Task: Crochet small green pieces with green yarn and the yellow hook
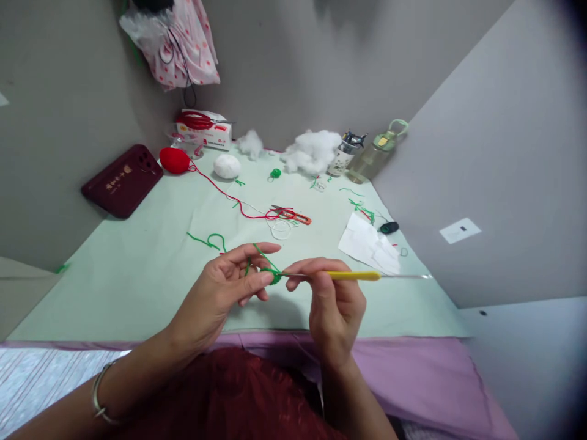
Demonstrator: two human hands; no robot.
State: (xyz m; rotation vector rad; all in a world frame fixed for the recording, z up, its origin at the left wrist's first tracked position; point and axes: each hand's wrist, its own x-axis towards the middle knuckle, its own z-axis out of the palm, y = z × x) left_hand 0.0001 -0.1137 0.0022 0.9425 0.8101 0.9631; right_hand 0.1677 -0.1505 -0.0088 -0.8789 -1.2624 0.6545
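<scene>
Between thumb and fingers, my left hand [238, 278] pinches a small green crochet piece [274, 277]. Green yarn [266, 255] runs from the piece up over the raised left index finger. A crochet hook [353, 275] with a yellow handle lies across my right hand [337, 302], gripped by thumb and fingers. Its metal tip points left and touches the green piece; the other thin metal end sticks out to the right. Whether the tip is inside a stitch is too small to tell. Beyond the left hand, a loose green yarn tail [206, 240] curls on the table.
On the pale green tabletop [151, 269] lie orange scissors [293, 215], a red yarn ball [175, 160], a white ball [227, 166], white paper [369, 247] and yarn scraps. Stuffing [312, 151], a pen cup [343, 157], a bottle [373, 153] and a dark red phone [123, 181] stand farther back.
</scene>
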